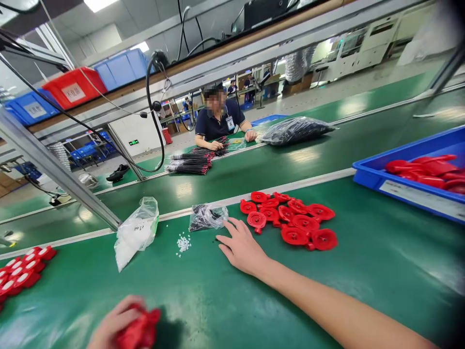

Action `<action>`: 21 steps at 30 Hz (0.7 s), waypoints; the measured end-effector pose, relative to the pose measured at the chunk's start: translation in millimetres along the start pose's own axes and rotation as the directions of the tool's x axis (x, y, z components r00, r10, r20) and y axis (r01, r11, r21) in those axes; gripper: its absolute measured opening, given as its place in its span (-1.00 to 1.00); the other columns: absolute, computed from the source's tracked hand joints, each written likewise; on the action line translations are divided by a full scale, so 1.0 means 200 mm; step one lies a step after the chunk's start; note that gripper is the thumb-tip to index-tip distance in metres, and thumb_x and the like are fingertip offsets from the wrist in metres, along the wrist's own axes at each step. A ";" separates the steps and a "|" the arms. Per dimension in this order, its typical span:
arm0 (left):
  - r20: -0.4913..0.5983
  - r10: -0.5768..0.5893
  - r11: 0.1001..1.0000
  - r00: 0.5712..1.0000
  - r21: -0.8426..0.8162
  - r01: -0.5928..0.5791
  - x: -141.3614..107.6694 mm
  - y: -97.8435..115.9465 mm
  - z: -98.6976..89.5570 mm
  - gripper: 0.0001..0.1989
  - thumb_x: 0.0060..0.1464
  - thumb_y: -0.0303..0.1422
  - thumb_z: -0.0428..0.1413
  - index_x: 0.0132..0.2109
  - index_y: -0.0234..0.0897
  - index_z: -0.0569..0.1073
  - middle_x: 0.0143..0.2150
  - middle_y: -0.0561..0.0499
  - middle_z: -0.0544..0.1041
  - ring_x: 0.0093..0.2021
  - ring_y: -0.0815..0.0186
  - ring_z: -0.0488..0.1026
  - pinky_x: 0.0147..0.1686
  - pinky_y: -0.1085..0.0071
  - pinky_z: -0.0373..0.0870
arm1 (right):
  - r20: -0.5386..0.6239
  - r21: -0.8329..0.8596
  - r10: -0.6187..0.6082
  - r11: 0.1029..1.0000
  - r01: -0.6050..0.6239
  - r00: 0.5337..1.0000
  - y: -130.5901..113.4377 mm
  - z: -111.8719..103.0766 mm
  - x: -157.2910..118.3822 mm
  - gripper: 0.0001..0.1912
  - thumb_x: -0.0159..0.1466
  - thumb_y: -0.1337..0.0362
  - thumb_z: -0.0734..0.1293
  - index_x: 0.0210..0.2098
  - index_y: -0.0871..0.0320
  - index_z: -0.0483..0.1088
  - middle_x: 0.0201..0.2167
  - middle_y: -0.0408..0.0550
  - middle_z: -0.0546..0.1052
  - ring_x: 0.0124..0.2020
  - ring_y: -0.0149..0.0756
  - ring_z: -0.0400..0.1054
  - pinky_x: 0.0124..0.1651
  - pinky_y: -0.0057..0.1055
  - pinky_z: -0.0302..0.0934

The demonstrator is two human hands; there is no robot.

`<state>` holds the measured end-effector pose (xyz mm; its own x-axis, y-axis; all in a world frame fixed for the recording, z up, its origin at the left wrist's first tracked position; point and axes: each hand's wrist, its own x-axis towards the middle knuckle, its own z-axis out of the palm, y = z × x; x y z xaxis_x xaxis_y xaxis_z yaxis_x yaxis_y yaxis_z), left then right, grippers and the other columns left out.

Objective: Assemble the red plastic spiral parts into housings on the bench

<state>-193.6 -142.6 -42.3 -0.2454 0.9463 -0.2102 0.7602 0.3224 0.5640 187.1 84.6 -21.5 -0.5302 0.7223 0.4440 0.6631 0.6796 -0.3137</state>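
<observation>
At the bottom left, my left hand (118,322) is closed round a red plastic part (141,329), slightly blurred. My right hand (242,246) hovers over or rests on the green bench, fingers apart, with nothing visible in it. Its fingertips are beside a small clear bag of black parts (206,217); I cannot tell if they touch it. Tiny black bits lie near the thumb. Right of this hand, several round red plastic parts (292,218) are spread out. To its left is a small heap of tiny white pieces (183,243).
An open bag of white pieces (140,232) lies near the upright metal post (69,179). Red parts with white discs (23,271) stand at far left. A blue tray (410,191) holds red parts at right. Across the bench, a person (221,116) sits behind bundled black wires (191,164).
</observation>
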 end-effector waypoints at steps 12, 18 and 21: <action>0.107 0.798 0.577 0.594 0.149 -0.803 0.40 1.15 0.31 -0.69 0.11 -0.26 0.33 0.02 -0.11 0.58 0.23 -0.23 0.40 0.16 0.01 0.42 0.13 0.12 0.48 | 0.076 0.002 -0.015 1.000 0.014 0.997 0.05 0.00 0.00 -0.66 0.41 0.25 0.34 0.13 0.12 0.57 0.30 0.22 0.37 0.40 0.22 0.08 0.39 0.19 0.12; 0.284 0.759 0.592 0.587 0.076 -0.802 0.42 0.99 0.15 -0.12 -0.04 -0.03 0.44 0.39 0.05 0.32 0.57 -0.20 -0.05 0.51 -0.25 -0.03 0.40 -0.20 0.13 | 0.079 -0.026 -0.041 0.999 0.043 0.996 0.03 -0.04 -0.01 -0.64 0.41 0.27 0.33 0.14 0.24 0.53 0.29 0.30 0.37 0.39 0.25 0.09 0.39 0.23 0.12; 0.352 0.677 0.696 0.646 -0.022 -0.717 0.45 0.94 -0.02 0.06 -0.17 -0.01 0.49 0.44 0.07 0.24 0.57 -0.17 -0.01 0.50 -0.22 0.04 0.42 -0.14 0.12 | 0.076 -0.050 -0.037 0.998 0.041 0.996 0.03 -0.04 -0.02 -0.63 0.40 0.29 0.34 0.15 0.28 0.52 0.29 0.32 0.37 0.39 0.25 0.09 0.38 0.21 0.15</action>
<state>-75.2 3.7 46.8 0.5680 0.8223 -0.0355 0.6922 -0.4539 0.5611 196.8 85.2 -18.4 -0.5933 0.7041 0.3901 0.6661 0.7015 -0.2532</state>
